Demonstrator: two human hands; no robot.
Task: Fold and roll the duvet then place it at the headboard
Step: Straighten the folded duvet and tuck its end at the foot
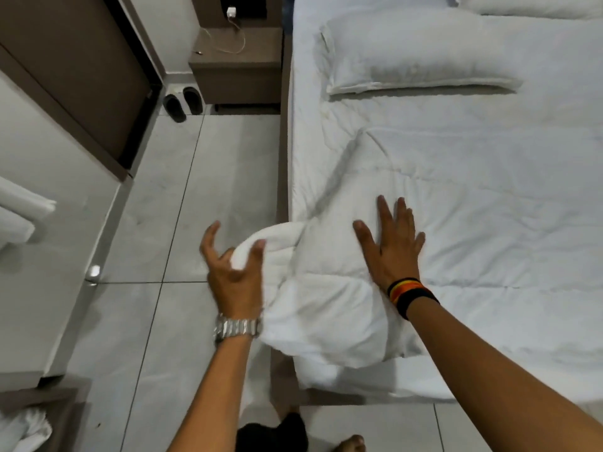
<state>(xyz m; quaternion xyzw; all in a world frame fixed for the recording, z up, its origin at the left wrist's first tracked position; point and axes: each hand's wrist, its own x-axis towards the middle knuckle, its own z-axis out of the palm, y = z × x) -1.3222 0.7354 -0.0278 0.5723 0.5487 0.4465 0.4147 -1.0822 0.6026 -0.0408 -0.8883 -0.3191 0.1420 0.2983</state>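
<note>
A white quilted duvet (pixel 456 197) lies spread over the bed, with its near left corner bunched and hanging off the bed's edge. My left hand (pixel 233 269), a metal watch on its wrist, curls around that bunched corner, thumb and fingers hooked over the fabric. My right hand (pixel 390 243), with dark bands on its wrist, lies flat with fingers spread, pressing on the duvet just right of the bunched part. A white pillow (pixel 414 53) lies at the far end of the bed, near the headboard side.
A brown bedside table (pixel 235 70) with a charger cable stands left of the bed's far end. Dark slippers (pixel 182 102) sit on the grey tiled floor (pixel 156 239). A brown cabinet and white counter run along the left. My bare foot shows at the bottom.
</note>
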